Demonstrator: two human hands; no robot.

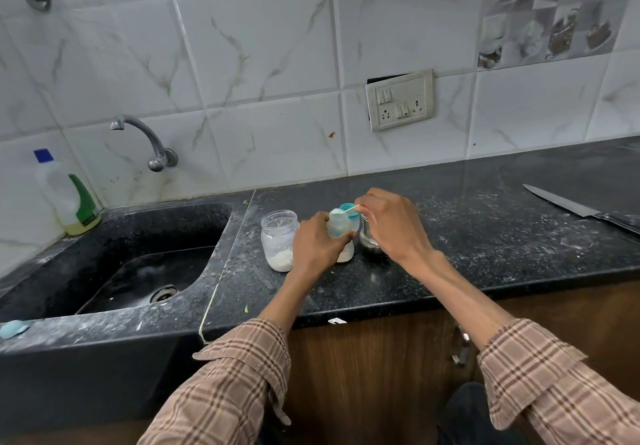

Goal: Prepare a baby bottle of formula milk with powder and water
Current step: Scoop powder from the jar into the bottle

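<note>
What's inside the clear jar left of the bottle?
The clear jar holds a low heap of white powder at the bottom; the rest looks empty. The left hand covers its right edge.

The scene was lit evenly and rather dimly by soft, cool light from above. Faint sheen was seen on the black surface (485,236) and the wall tiles (259,46). Shadows were weak. Straight lines were bowed toward the edges by the wide lens, and fine detail was slightly softened throughout.
</note>
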